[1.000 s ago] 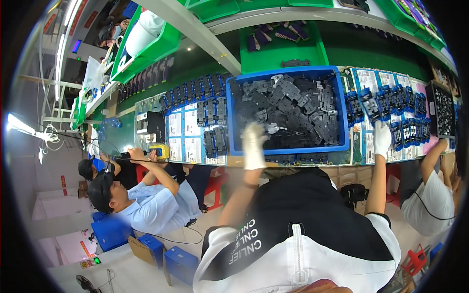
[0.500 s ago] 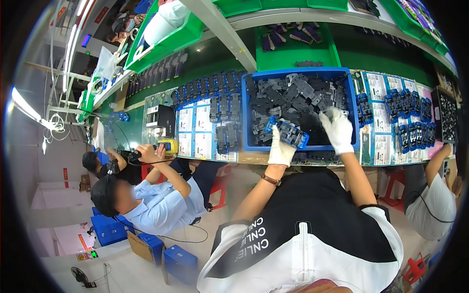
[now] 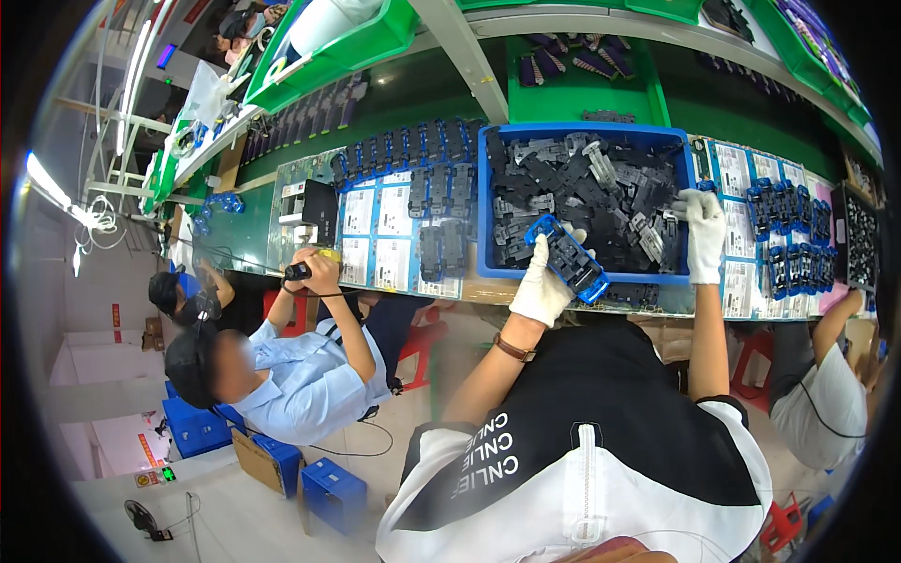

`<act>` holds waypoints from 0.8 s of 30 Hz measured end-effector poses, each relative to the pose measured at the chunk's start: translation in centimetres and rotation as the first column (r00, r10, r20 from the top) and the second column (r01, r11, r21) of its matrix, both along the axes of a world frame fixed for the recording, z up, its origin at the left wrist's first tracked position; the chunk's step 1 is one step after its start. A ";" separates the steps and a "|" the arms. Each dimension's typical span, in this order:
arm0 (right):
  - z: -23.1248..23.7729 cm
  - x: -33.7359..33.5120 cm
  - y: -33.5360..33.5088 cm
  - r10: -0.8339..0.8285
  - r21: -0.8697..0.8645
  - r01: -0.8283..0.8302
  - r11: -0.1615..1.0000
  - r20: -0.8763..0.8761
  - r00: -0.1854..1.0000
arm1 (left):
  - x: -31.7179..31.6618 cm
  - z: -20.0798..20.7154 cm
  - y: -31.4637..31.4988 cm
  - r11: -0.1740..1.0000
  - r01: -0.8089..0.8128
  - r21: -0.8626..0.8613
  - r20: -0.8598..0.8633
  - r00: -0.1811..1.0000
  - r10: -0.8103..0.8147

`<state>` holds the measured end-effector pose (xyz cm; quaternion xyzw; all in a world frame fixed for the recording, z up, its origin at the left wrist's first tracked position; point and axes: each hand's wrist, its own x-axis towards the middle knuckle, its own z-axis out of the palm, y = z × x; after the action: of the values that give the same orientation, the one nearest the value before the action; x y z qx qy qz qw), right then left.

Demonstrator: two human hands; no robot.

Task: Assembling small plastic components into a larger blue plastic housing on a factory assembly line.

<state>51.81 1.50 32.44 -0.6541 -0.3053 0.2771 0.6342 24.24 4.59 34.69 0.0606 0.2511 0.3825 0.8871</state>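
Observation:
My left hand [image 3: 542,291], in a white glove, grips a blue and black plastic assembly [image 3: 566,260], a blue frame with a black insert, tilted over the near edge of the blue bin [image 3: 486,216]. Loose black plastic parts [image 3: 601,202] fill that bin in a jumbled heap. At the bin's right rim is my right hand [image 3: 704,235], also gloved, its fingers bent inward. Whatever lies between those fingers is too small or hidden to make out. Just behind it, a bit of blue from another part shows.
Rows of blue and black assemblies [image 3: 404,150] and black parts [image 3: 441,251] stand on printed sheets left of the bin; more assemblies [image 3: 802,270] stand to the right. A green tray [image 3: 657,94] sits behind. A person in light blue [image 3: 310,385] works at left, another person [image 3: 826,413] at right.
My right hand has moved right, from above the heap to the bin's right rim. My left hand still holds the assembly, now turned more steeply. The co-worker's hands at left have drawn together.

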 end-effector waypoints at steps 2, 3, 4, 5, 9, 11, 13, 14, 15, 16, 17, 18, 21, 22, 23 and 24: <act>0.7 0.5 -0.3 0.023 -0.020 -0.021 1.000 0.087 0.996 | 0.2 1.2 0.4 0.999 0.052 0.005 0.016 0.999 -0.052; 0.6 1.0 -0.2 0.052 -0.057 -0.044 0.997 0.163 0.985 | 0.5 1.6 0.6 0.995 0.099 0.015 0.030 0.995 -0.099; 0.3 1.1 0.0 0.067 -0.148 -0.022 0.989 0.302 0.951 | 0.7 1.8 0.9 0.992 0.123 0.012 0.036 0.992 -0.124; 0.0 1.0 0.3 0.096 -0.233 0.008 0.972 0.431 0.897 | 1.0 2.1 1.1 0.992 0.129 0.012 0.035 0.991 -0.129; -2.5 -0.7 -1.0 0.223 -0.395 0.036 0.918 0.588 0.777 | 0.7 1.9 1.2 0.992 0.126 -0.005 0.015 0.992 -0.126; -2.1 -2.2 -1.4 0.258 -0.346 0.019 0.938 0.735 0.628 | 0.1 1.4 0.9 0.991 0.118 -0.062 0.020 0.993 -0.117; -2.8 -3.1 -0.9 0.231 -0.308 0.105 0.945 0.863 0.450 | -0.1 0.8 0.5 0.993 0.103 -0.062 0.021 0.995 -0.102; -3.4 -3.1 -0.2 0.231 -0.308 0.103 0.946 0.862 0.452 | -0.2 0.6 0.4 0.993 0.087 -0.085 0.024 0.996 -0.085; -4.1 -2.9 0.7 0.389 -0.510 0.153 0.847 0.789 0.475 | -0.1 0.6 0.3 0.991 0.074 -0.109 0.027 0.997 -0.072; -4.8 -2.8 1.1 0.527 -0.685 0.194 0.702 0.683 0.505 | -0.1 0.7 0.1 0.991 0.077 -0.108 0.025 0.997 -0.075; -5.9 -2.7 1.1 0.525 -0.684 0.194 0.703 0.683 0.507 | -0.1 0.7 0.0 0.991 0.097 -0.091 0.036 0.995 -0.094; -6.7 -2.5 1.1 0.395 -0.562 0.173 0.809 0.737 0.548 | -0.1 1.0 0.0 0.991 0.114 -0.072 0.046 0.993 -0.111; -4.7 -3.5 1.1 0.214 -0.380 0.163 0.910 0.769 0.602 | -0.8 2.1 -0.3 0.994 0.104 -0.021 0.031 0.994 -0.104; -4.2 -4.0 0.8 0.122 -0.246 0.126 0.961 0.785 0.608 | -0.9 1.8 -0.3 0.996 0.087 -0.010 0.034 0.996 -0.087; -3.6 -4.3 0.3 0.027 -0.106 0.092 0.990 0.786 0.617 | -0.7 2.0 -0.5 0.997 0.080 -0.011 0.035 0.996 -0.080; -1.7 -5.0 -0.1 0.030 -0.041 0.002 0.999 0.778 0.627 | -0.5 2.1 -0.6 0.997 0.080 0.002 0.048 0.996 -0.080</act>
<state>46.83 1.43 30.70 -0.7190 -0.5489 -0.0219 0.4257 23.79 4.04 36.83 0.0615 0.2271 0.3482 0.9074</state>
